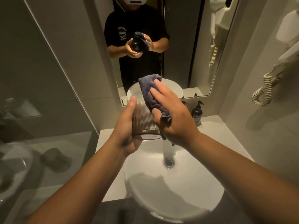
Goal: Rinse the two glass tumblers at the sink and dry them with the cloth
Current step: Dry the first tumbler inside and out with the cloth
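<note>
A ribbed glass tumbler [142,120] is held above the white basin [186,191], its mouth tilted away from me toward the mirror. My left hand [127,128] grips it from the left, thumb along its side. My right hand [171,117] presses a dark grey cloth [150,96] against the tumbler's right side and over its rim. A stream of water [168,149] falls under my right hand to the drain [169,163]. A second tumbler is not visible.
The mirror [178,46] ahead reflects a person holding the glass and cloth. A dark pump bottle [197,113] stands at the back right of the counter. A wall hairdryer with a coiled cord [265,88] hangs on the right. A glass partition [48,78] stands on the left.
</note>
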